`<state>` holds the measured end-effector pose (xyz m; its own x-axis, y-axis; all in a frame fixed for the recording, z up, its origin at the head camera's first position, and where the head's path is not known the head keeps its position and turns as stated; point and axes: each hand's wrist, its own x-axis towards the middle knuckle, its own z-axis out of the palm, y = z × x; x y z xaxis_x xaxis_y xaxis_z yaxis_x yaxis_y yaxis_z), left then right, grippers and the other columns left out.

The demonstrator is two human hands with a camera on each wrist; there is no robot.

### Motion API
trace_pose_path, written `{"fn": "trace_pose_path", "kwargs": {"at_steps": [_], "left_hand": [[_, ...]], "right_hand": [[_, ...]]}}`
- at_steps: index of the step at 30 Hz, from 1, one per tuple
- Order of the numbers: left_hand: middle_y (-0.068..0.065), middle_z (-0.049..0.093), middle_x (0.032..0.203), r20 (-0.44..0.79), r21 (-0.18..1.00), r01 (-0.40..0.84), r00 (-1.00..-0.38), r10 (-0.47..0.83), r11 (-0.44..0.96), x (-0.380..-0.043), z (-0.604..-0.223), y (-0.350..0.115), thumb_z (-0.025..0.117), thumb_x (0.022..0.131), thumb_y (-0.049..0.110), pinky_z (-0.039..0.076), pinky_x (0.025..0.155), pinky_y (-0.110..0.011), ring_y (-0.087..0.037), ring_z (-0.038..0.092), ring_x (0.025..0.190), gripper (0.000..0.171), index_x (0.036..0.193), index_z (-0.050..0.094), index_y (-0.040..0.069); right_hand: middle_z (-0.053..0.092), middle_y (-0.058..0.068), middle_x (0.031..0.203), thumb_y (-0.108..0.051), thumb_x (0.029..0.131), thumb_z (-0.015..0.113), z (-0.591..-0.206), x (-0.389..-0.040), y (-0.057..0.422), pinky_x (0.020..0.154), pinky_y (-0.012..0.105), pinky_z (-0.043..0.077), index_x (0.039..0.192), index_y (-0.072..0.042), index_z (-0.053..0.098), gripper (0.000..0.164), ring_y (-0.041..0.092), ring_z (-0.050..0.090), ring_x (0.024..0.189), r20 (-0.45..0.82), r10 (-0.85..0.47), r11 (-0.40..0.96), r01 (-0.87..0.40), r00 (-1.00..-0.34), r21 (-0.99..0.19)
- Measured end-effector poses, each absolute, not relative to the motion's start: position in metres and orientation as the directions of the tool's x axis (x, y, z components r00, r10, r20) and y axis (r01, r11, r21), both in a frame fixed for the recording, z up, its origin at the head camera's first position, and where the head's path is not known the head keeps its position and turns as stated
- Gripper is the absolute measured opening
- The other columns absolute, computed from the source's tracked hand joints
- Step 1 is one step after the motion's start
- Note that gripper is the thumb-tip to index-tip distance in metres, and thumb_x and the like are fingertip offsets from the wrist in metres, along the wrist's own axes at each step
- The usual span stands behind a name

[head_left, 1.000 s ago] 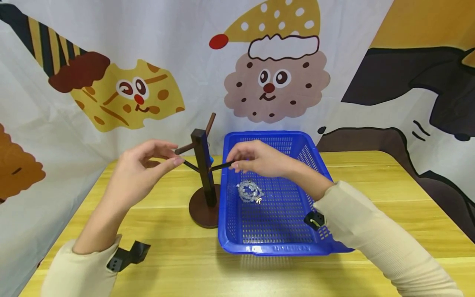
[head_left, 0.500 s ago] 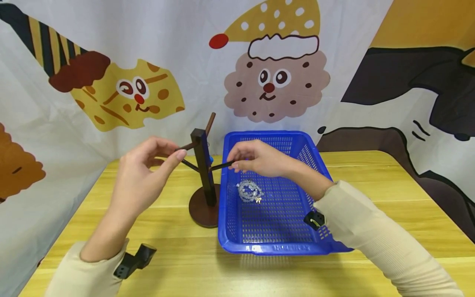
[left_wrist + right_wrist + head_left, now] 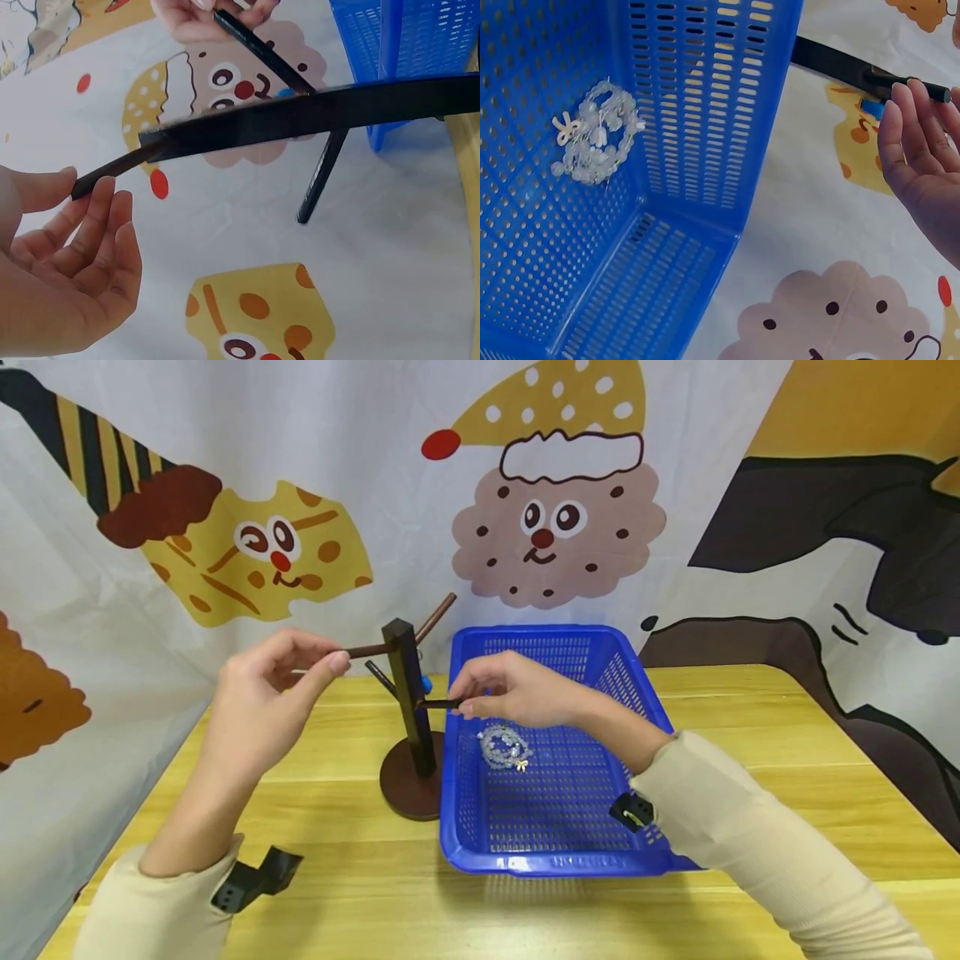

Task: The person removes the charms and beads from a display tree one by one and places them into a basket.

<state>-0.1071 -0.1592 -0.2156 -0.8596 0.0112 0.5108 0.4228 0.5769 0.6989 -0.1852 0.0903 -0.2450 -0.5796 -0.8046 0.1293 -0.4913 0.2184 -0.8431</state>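
Note:
A dark wooden jewellery stand point(image 3: 415, 710) with slanted pegs rises from a round brown base point(image 3: 407, 785). My left hand point(image 3: 273, 693) pinches the end of its upper left peg point(image 3: 367, 652) between thumb and fingertips, as the left wrist view also shows. On the other side my right hand point(image 3: 525, 689) holds the tip of the lower right peg point(image 3: 437, 703), over the basket's left rim. Two further pegs stand free, one at lower left point(image 3: 381, 678) and one at upper right point(image 3: 437, 618). A small blue piece point(image 3: 426, 684) shows behind the post, mostly hidden.
Close beside the stand's base, on its right, is a blue perforated plastic basket point(image 3: 570, 862). Inside lies a clear beaded bracelet point(image 3: 504, 747) with a gold bow charm. A cartoon-printed cloth point(image 3: 405, 527) hangs behind the wooden table point(image 3: 337, 893).
My left hand has shifted up and left, from around the lower left peg's tip to the upper left peg. The stand has turned slightly, its upper right peg swinging right. My right hand dipped a little.

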Motion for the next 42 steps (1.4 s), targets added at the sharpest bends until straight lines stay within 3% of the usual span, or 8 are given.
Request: {"fn": "trace_pose_path", "kwargs": {"at_steps": [6, 29, 42], "left_hand": [[0.013, 0.064, 0.077, 0.442, 0.751, 0.379, -0.897, 0.015, 0.541, -0.115, -0.214, -0.171, 0.060, 0.090, 0.022, 0.043, 0.064, -0.015, -0.005, 0.059, 0.078, 0.022, 0.099, 0.063, 0.002], [0.002, 0.064, 0.085, 0.291, 0.765, 0.234, -0.957, 0.002, 0.600, -0.157, -0.204, -0.181, 0.053, 0.092, 0.031, 0.048, 0.068, -0.017, -0.004, 0.058, 0.079, 0.034, 0.109, 0.061, 0.002], [-0.006, 0.066, 0.092, 0.256, 0.759, 0.212, -0.967, 0.017, 0.615, -0.166, -0.205, -0.179, 0.048, 0.094, 0.032, 0.047, 0.068, -0.018, -0.006, 0.058, 0.081, 0.038, 0.116, 0.058, 0.004]], "right_hand": [[0.062, 0.010, 0.093, 0.004, 0.088, 0.056, -0.244, -0.178, 0.082, 0.076, 0.032, 0.051, 0.097, 0.005, 0.060, 0.011, 0.016, 0.060, 0.085, 0.132, -0.818, 0.211, -0.507, -0.560, -0.836], [0.062, 0.002, 0.099, -0.006, 0.091, 0.055, -0.242, -0.153, 0.048, 0.076, 0.022, 0.048, 0.111, -0.001, 0.058, 0.022, 0.008, 0.056, 0.091, 0.069, -0.831, 0.289, -0.535, -0.552, -0.794], [0.059, 0.008, 0.111, -0.005, 0.091, 0.055, -0.245, -0.148, 0.043, 0.074, 0.021, 0.049, 0.123, -0.001, 0.050, 0.033, 0.009, 0.056, 0.094, 0.047, -0.839, 0.294, -0.525, -0.542, -0.799]]}}
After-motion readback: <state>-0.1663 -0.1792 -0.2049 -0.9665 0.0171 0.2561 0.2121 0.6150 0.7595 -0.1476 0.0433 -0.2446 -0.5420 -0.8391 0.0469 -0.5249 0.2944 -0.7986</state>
